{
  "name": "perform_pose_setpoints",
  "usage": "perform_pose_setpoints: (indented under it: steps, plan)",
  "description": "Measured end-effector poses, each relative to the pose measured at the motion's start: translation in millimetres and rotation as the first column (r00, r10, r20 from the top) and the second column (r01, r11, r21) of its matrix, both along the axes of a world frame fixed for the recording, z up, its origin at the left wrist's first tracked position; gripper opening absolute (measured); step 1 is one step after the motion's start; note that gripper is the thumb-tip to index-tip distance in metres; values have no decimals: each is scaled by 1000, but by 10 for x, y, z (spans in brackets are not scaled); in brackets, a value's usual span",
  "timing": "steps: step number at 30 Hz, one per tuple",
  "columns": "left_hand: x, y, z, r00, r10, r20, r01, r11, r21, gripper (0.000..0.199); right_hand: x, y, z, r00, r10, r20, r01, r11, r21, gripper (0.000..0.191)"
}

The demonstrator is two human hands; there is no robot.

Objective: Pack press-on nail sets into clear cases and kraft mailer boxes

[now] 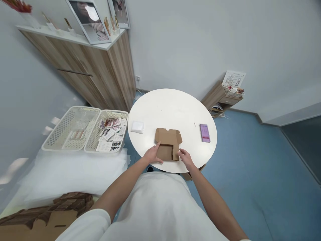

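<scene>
A small brown cardboard mailer box [165, 152] sits near the front edge of the white round table, its lid raised toward the far side. My left hand [152, 155] grips the box's left end, thumb toward the near corner and fingers along the side. At the opposite end, my right hand [185, 157] has its bent fingers on the right wall, beside a side flap [176, 152] folded over the inside. The visible part of the box's inside is bare cardboard. Some of the right fingertips are too small to make out clearly.
On the table [170, 107] lie a white packet [137, 127] at left and a blurred purple pack [205, 133] at right. Left of it stand white baskets, one with printed cards [111, 132], another with clear packs [77, 134]. Flattened cardboard [45, 224] lies at lower left.
</scene>
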State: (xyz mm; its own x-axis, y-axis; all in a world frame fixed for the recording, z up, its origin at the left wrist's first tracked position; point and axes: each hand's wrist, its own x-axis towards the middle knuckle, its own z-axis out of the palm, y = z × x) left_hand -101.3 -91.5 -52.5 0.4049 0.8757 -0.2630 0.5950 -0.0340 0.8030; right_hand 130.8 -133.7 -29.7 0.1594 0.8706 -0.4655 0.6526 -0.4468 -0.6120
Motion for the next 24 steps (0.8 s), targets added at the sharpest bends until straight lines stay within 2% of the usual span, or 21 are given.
perform_pose_setpoints:
  steps: [3,8,11,18,24]
  plan:
    - [51,-29,10,998,-22,-57,21,1000,-22,116,-50,24,-29,994,-12,110,9,1000,25,49]
    - [99,-108,35,989,-47,-142,42,998,-41,114,-20,-48,-124,971,-6,238,22,998,-67,22]
    - [127,-200,4,985,-25,-169,21,999,-30,110,-3,-117,-171,961,1,277,25,996,-89,13]
    - [233,-501,-138,988,122,-94,-120,992,29,89,0,-178,-230,951,-47,306,76,994,-82,6]
    - [282,-563,-167,992,120,30,-121,992,40,72,84,-194,-242,966,-134,221,152,986,-69,13]
